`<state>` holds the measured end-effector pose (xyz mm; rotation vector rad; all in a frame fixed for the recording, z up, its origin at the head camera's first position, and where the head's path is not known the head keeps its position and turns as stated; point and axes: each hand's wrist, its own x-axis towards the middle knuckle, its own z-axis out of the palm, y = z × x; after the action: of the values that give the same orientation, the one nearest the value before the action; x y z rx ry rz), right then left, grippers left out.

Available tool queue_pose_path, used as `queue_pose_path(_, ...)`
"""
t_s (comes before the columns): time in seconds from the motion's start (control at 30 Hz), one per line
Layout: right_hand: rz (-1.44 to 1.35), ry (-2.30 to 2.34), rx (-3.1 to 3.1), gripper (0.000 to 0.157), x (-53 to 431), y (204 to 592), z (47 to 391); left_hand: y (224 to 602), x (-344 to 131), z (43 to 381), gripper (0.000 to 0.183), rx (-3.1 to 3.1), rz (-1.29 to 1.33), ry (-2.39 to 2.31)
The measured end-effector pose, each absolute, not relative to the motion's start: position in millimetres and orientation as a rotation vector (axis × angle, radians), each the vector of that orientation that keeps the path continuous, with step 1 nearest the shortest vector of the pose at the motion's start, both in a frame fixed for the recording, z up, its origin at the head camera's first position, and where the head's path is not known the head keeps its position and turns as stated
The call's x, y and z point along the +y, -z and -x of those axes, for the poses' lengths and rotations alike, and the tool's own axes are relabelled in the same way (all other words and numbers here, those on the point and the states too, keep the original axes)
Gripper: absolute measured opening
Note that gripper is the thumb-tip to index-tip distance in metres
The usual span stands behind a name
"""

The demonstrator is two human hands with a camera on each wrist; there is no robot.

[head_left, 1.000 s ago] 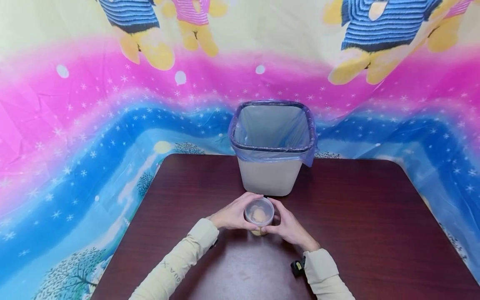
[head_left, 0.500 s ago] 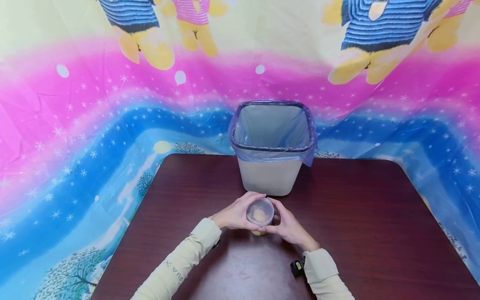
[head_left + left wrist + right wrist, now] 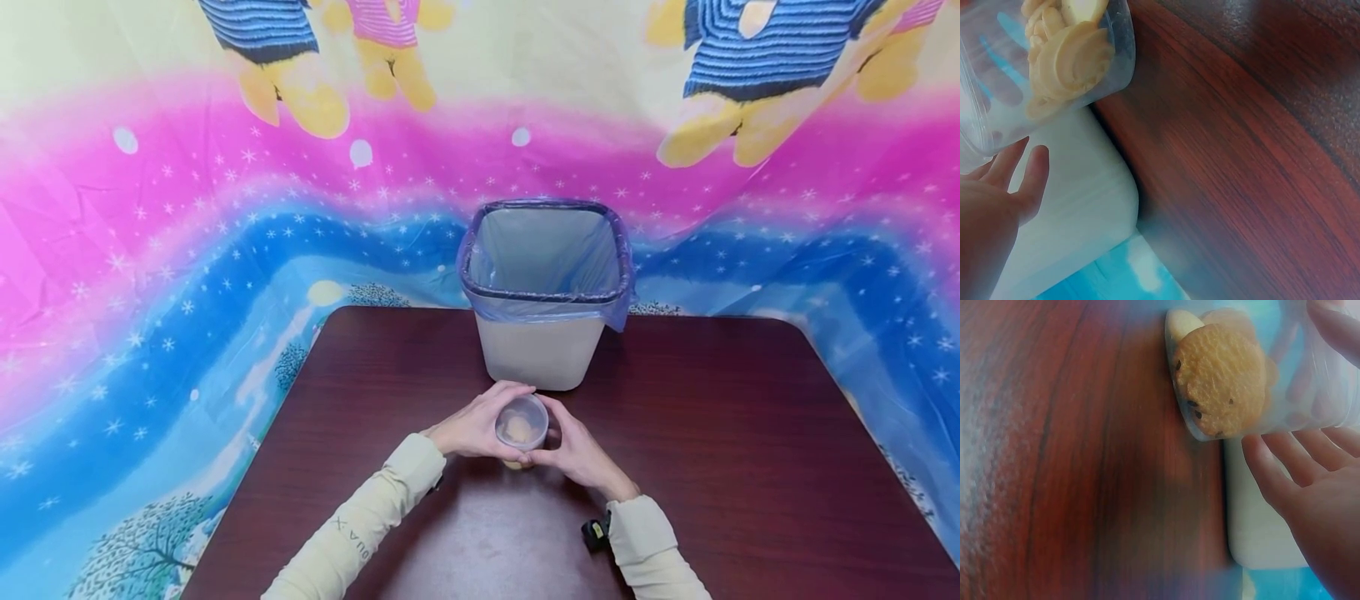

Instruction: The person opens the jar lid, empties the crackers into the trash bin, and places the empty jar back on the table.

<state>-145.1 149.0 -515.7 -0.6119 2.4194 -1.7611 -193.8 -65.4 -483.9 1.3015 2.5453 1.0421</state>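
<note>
"What's being held?"

"The jar [image 3: 522, 419]: left hand [image 3: 477, 428] round its left side, right hand [image 3: 577, 450] round its right, both up near the top."

"And where is it?"

"Upright, just on the near side of the bin [image 3: 536, 354]; I can't tell whether its base touches the surface [image 3: 750, 433]."

"Anything inside?"

"Biscuits [image 3: 1222, 381], low in the jar. The bin has a purple bag [image 3: 528, 310] over its rim."

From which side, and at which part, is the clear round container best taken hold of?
Probably grip the container around its upper wall, the left hand from the left and the right hand from the right. It is round and upright, so it suits cupping from both sides; the bin stands close behind it.
</note>
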Motion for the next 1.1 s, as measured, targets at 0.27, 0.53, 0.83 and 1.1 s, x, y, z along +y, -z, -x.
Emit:
queue_pose_path(0.27, 0.624, 1.737, 2.438, 0.085, 150.4, 515.4, 145.6, 484.4, -65.4, 195.1, 0.097, 2.544, -1.315, -1.024)
queue_pose_path(0.53, 0.632, 1.743, 2.424, 0.086, 150.2, 515.5, 145.6, 487.3, -66.4, 194.0, 0.099, 2.587, -1.318, -1.012)
queue_pose_path(0.83, 0.626, 1.777, 2.393, 0.086, 150.4, 516.0, 144.9, 488.6, -69.3, 193.7, 0.098, 2.553, -1.296, -1.039)
queue_pose_path(1.1, 0.630, 1.783, 2.377, 0.086, 150.3, 515.3, 144.5, 490.1, -74.9, 192.5, 0.095, 2.551, -1.272, -1.061)
